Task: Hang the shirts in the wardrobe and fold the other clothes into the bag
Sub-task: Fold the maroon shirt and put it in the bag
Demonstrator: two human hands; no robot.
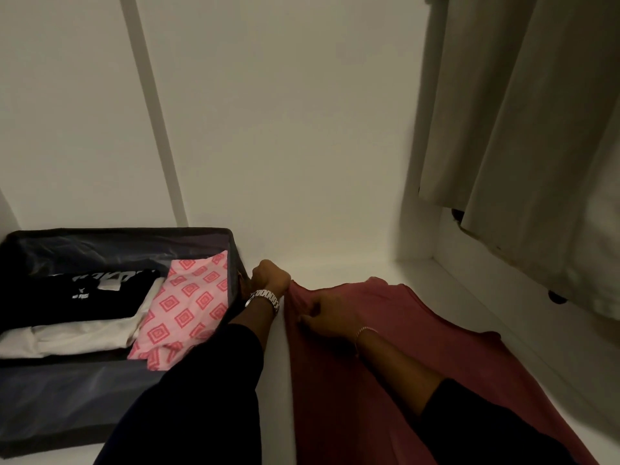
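Garment: I am looking at a dark red cloth point(419, 357) lying on the white surface point(335, 273), filling the lower right of the frame.
Long axis: it is running from the bunched end at centre frame down toward the lower right corner.
Left hand: my left hand point(270, 275), wearing a watch, is curling into a fist at the upper tip of the cloth; its fingers appear to be gripping the bunched edge, though the contact itself is partly hidden.
Right hand: my right hand point(330, 317) is resting on the cloth just below the left, fingers loosely bent and seeming to pinch a fold.
Bag: the dark open bag point(67, 397) is sitting in the lower left, just beside the left hand, already holding a black top point(84, 297), a white piece point(77, 333) and a pink patterned piece point(188, 303).
Deciding relation: the bag is lying to the left of both hands, and the left hand is nearer it.
Judgement: I am reading this as folding in progress, with transfer leftward into the bag to follow.
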